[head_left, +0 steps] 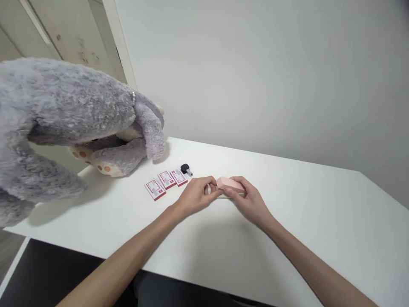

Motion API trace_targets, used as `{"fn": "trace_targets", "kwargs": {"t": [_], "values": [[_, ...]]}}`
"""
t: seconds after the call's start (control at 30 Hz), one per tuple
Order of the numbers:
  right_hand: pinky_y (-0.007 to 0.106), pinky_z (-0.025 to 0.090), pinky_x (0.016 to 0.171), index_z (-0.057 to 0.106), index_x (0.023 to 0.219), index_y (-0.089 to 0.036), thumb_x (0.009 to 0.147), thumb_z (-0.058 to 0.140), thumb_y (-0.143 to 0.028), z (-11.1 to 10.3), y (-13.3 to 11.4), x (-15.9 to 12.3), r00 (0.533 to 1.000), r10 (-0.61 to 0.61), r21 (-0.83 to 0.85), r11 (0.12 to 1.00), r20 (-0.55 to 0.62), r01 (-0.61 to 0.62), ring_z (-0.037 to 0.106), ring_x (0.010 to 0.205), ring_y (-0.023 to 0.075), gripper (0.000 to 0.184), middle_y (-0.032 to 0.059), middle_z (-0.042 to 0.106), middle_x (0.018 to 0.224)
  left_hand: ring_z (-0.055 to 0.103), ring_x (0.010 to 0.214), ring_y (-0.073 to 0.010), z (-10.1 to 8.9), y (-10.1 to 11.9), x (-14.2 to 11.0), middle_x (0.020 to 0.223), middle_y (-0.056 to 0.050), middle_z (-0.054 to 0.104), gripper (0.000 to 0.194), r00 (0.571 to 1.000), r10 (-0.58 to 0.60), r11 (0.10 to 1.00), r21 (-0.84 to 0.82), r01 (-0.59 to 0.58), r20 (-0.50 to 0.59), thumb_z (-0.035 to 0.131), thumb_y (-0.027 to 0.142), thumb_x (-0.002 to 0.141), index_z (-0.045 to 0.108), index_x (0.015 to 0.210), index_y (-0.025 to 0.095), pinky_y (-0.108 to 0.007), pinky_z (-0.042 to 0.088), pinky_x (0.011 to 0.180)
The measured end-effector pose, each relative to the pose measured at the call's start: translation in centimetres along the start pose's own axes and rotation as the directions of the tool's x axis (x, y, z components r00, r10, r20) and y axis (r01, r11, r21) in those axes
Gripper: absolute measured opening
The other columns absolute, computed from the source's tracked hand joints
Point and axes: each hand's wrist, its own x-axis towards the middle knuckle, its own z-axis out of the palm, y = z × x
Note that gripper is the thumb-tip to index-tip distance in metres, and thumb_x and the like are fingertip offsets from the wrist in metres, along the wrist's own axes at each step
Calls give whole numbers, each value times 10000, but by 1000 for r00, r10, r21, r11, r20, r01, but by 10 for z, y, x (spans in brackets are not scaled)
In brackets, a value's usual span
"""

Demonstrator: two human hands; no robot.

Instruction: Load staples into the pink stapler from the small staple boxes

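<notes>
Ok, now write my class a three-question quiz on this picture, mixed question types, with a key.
1. How many red-and-white packets lie on the white table?

2. True or false: the right hand grips the pink block.

3. What lies beside the packet nearest the hands?
A) a mug
B) a black item with a silvery end
C) a pair of scissors

Key: 1. Three. 2. True. 3. B.

White table (319,217): three red-and-white packs (166,179), black-and-silver object (185,169) just beside, grey plush toy (83,102) at left
</notes>
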Motion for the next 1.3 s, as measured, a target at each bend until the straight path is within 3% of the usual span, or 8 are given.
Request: {"fn": "trace_targets", "kwargs": {"t": [0.2, 0.77, 1.1, 1.3], "values": [[365, 528, 785, 669, 1172, -252, 921, 717, -599, -2, 1, 0, 1000, 14, 33, 999, 17, -14, 672, 994, 273, 432, 67, 735, 1147, 452, 503, -112, 1, 4, -1, 548, 67, 502, 374, 996, -72, 991, -112, 79, 59, 677, 546, 925, 582, 799, 207, -239, 275, 507], [345, 528, 741, 673, 1167, -254, 901, 726, -629, -3, -6, -1, 998, 47, 71, 996, 48, -50, 671, 914, 251, 463, 58, 735, 1082, 397, 481, -95, 1, 3, -2, 559, 62, 503, 368, 995, -57, 985, -156, 69, 79, 704, 528, 894, 582, 771, 203, -236, 262, 510], [350, 520, 785, 670, 1182, -253, 907, 720, -628, -5, -6, -1, 998, 37, 103, 994, 44, -42, 656, 951, 249, 467, 62, 723, 1100, 433, 535, -99, 3, -2, -1, 647, 45, 571, 338, 994, -71, 984, -159, 84, 88, 724, 527, 889, 683, 846, 195, -243, 305, 544], [347, 518, 805, 657, 1212, -271, 931, 702, -641, -4, -9, -1, 995, 35, 227, 972, 92, -55, 651, 952, 234, 467, 56, 712, 1088, 464, 578, -113, 3, -2, 0, 689, 28, 639, 269, 993, -56, 998, -34, 60, 100, 796, 475, 836, 796, 913, 218, -256, 319, 585]]}}
